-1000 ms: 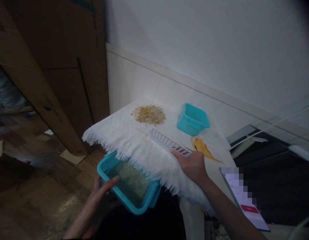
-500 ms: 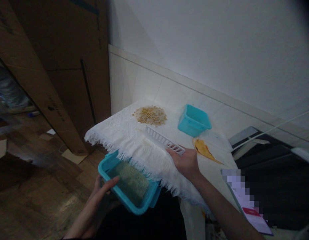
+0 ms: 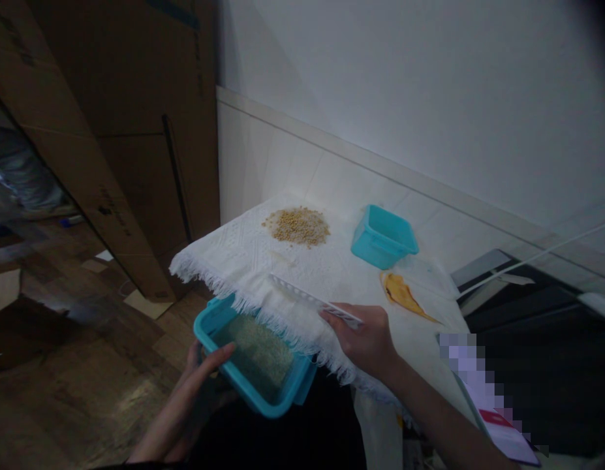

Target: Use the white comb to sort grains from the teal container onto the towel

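My left hand (image 3: pixel 197 378) grips the near rim of a teal plastic bin (image 3: pixel 218 326) half full of pale grain, held just under the fringed edge of a white cloth (image 3: pixel 243 251). My right hand (image 3: pixel 365 339) is closed on the end of a white slotted plastic strip (image 3: pixel 309 300), which lies flat on the cloth close to its front edge. A heap of yellowish beans (image 3: pixel 297 226) rests farther back on the cloth.
A second, smaller teal bin (image 3: pixel 384 236) stands at the back right of the cloth, with a yellow scrap (image 3: pixel 400 292) near it. Large cardboard boxes (image 3: pixel 111 130) lean at the left. A black appliance (image 3: pixel 542 346) and a white-and-red paper (image 3: pixel 498 424) lie right.
My right hand has drawn the white strip toward the cloth's front edge, over the bin. The left hand and the bin have stayed in place.
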`<state>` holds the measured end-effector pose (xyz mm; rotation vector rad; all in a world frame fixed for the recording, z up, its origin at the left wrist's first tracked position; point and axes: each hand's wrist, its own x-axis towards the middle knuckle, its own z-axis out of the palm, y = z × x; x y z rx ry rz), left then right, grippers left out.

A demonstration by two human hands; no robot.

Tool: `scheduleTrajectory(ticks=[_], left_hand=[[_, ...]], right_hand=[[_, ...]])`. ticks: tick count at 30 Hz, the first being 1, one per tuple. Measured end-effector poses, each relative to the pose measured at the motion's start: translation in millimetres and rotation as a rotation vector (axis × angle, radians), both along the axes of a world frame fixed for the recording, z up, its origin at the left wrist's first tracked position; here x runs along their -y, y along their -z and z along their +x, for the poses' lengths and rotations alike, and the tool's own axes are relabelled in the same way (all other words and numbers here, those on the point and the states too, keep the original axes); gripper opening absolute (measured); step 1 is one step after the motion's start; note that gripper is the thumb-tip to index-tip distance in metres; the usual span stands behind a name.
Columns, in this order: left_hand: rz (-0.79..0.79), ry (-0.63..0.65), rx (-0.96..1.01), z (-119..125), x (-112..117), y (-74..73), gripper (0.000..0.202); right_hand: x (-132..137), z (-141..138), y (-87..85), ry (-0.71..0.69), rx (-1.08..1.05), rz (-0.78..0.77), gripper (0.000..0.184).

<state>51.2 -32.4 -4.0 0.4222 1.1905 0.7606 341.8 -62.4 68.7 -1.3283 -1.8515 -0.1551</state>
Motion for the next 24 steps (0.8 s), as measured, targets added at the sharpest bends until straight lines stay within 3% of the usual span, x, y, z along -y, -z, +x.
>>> scheduleTrajectory(ticks=[4,11,20,24], left_hand=[[-0.008,-0.023,0.011,2,0,4.4,0.096],[0.007,-0.014,-0.011,3,2,2.0,0.098],[0.010,-0.008,0.008,3,2,-6.6,0.095],[0.009,0.011,-0.004,-1,1,-7.1,0.096]], right_hand=[[8,-5,-4.1,0.011,-0.032,-0.005,0.022],[38,8,-13.4,0.170,-0.038,-0.058,0.022],[71,-17,-9.7,0.009,0.028,-0.029,0.028],[65,-20,-13.0,0.021,-0.036,-0.019,0.026]])
